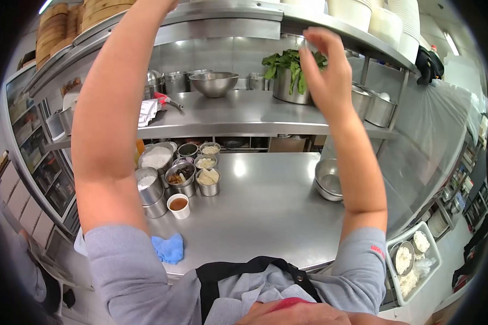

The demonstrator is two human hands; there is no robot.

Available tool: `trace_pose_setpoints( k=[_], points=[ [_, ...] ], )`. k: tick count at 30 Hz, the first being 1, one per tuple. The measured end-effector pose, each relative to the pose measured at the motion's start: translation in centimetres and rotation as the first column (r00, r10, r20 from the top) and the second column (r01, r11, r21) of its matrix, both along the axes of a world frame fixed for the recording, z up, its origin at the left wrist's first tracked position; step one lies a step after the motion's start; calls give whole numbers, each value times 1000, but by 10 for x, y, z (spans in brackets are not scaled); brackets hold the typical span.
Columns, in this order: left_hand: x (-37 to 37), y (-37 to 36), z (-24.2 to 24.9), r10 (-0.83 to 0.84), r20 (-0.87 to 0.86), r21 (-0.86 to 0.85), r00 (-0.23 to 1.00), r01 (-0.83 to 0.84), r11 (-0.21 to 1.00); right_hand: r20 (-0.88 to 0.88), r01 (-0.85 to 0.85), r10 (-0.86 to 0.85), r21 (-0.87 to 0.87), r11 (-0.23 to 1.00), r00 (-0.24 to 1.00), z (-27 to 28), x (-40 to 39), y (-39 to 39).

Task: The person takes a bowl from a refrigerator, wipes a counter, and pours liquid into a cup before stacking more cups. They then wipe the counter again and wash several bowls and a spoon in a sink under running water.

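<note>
My left arm [111, 108] reaches up and runs out of the top of the picture, so its hand is cut off. My right hand [331, 73] is raised below the upper shelf, thumb and fingers apart, with nothing seen in it. Behind it on the middle shelf, a metal pot [290, 86] holds leafy greens [287, 62], partly hidden by the hand. The upper shelf [222, 13] spans the top, carrying stacked white tubs [352, 13] on the right and bamboo steamers [51, 32] at far left.
A metal bowl [214, 84] sits on the middle shelf. Below, the steel counter [255, 211] bears metal containers of ingredients [181, 179], a cup of brown sauce [178, 206], a blue cloth [168, 249] and stacked bowls [328, 179]. A white bin [428, 276] stands at lower right.
</note>
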State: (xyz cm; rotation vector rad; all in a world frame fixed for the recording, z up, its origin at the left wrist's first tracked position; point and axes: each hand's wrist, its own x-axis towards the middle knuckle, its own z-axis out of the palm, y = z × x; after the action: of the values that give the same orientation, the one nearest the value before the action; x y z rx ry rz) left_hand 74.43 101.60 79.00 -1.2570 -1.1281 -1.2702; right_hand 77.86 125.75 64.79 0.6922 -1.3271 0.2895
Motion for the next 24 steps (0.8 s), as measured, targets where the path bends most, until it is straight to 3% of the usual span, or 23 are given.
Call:
trace_pose_setpoints(
  k=[2, 6, 7, 9, 13, 17, 20, 23, 24],
  points=[
    [-1, -8, -7, 11, 21, 2, 1000, -11, 1000, -71, 88, -92, -62, 994, 993, 49, -24, -17],
    [-12, -27, -14, 18, -127, -26, 992, -21, 999, 63, 273, -266, -139, 952, 962, 126, -67, -33],
    [-11, -34, -17, -10, -85, -70, 996, 4, 998, 82, 296, -286, -174, 939, 955, 136, -78, -36],
    [-3, -46, -23, -61, 2, -158, 998, 60, 986, 291, 384, -311, -246, 890, 905, 147, -84, -48],
    [-6, -67, -30, -93, 59, -118, 994, 100, 988, 632, 458, -205, -267, 848, 747, 157, -76, -61],
    [-11, -79, -36, -123, 39, -96, 992, 126, 987, 649, 488, -242, -229, 842, 722, 168, -95, -58],
    [-11, -79, -37, -140, 35, -117, 990, 143, 983, 573, 595, -367, -279, 753, 733, 166, -108, -61],
    [-12, -74, -34, -175, 7, -128, 985, 175, 976, 769, 419, -88, -245, 875, 633, 153, -54, -85],
    [-13, -71, -31, -186, -7, -133, 983, 184, 974, 679, 404, -96, -312, 860, 728, 158, -69, -75]
  ],
)
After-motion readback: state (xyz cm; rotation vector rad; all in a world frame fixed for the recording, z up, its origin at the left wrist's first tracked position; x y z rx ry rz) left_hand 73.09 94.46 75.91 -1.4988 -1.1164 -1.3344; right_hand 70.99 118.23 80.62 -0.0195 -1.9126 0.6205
